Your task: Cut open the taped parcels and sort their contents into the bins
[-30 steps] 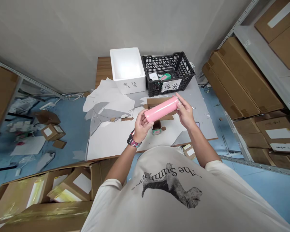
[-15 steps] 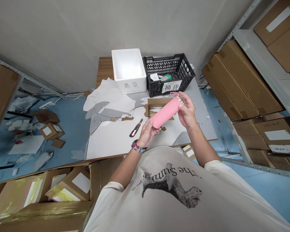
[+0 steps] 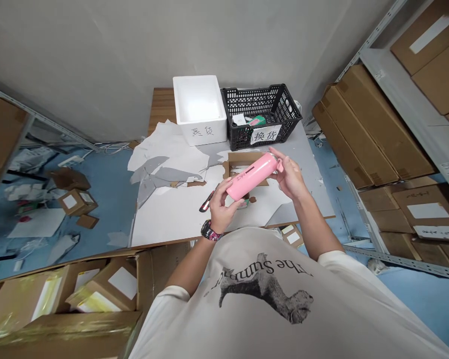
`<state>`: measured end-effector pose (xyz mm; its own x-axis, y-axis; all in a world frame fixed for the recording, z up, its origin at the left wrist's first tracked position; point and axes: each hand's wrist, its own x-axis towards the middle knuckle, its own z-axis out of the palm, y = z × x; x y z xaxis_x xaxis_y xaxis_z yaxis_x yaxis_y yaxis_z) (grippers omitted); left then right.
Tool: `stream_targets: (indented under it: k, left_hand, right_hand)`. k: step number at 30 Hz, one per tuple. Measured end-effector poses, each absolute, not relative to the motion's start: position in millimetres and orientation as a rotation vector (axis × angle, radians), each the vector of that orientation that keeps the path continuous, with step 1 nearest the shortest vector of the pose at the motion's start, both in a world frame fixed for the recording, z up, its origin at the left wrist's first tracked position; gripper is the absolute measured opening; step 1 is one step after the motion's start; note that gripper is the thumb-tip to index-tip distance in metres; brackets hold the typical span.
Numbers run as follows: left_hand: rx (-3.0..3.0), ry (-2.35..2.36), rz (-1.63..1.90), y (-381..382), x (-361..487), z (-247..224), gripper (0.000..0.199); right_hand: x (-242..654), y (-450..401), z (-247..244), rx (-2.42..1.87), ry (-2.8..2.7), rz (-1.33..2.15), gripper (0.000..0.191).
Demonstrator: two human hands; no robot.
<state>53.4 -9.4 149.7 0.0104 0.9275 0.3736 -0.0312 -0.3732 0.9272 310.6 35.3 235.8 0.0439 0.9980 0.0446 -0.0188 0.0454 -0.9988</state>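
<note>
In the head view, a smooth, glossy pink bottle (image 3: 251,177), a straight cylinder with dark lettering along its side and a pink strap loop (image 3: 280,165) at its right end, is held above the near middle of the tabletop (image 3: 162,102). That surface shows wood grain at the far left and is mostly covered by torn white and grey sheets (image 3: 168,137). Far back stand a smooth white foam box (image 3: 204,134) and, just right of it, a black lattice plastic crate (image 3: 243,138). Brown cardboard (image 3: 239,157) shows behind the bottle.

Both forearms reach forward from the near side; the bottle tilts, its right end farther away. The left hand (image 3: 222,207) cups the lower left end, its thumb on the near side. The right hand (image 3: 291,178) is at the strap end, index finger extended. Both grips are closed around the bottle. A cutter knife (image 3: 205,202) lies beside the left hand, partly hidden.
</note>
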Motion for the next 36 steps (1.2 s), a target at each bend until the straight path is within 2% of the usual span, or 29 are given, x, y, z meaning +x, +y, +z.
stream_targets:
  k: [3,7,11,15,20,25,30,36]
  left_hand:
    - [1.524,0.986,1.517,-8.9,50.6,143.8,0.062]
    - [1.462,0.999,1.468,-8.7,51.2,139.4,0.07]
    - [1.439,0.996,1.406,-9.1,53.4,138.7,0.074]
    - [1.43,0.96,1.288,-2.3,48.6,135.2,0.075]
    - [1.694,1.162,1.057,12.2,29.8,113.3,0.06]
    - [1.933,1.19,0.797,23.9,27.4,82.8,0.086]
    - [1.874,1.164,0.742,35.4,35.7,60.5,0.079]
    - [1.616,1.1,0.889,32.2,36.7,52.9,0.059]
  right_hand:
    - [313.2,32.5,237.4,-1.167,-1.199,1.204,0.091]
    - [314.5,28.6,237.5,-1.143,-1.211,1.237,0.093]
    - [316.9,30.1,229.9,-1.195,-1.229,1.195,0.086]
    - [323.0,34.1,223.6,-1.235,-1.209,1.033,0.077]
    - [329.3,32.1,223.3,-1.293,-1.235,0.744,0.066]
    - [313.3,26.6,210.7,-1.37,-1.27,0.703,0.059]
    - [297.6,25.3,192.8,-1.434,-1.345,0.725,0.058]
    - [303.5,18.9,178.9,-1.479,-1.342,0.713,0.055]
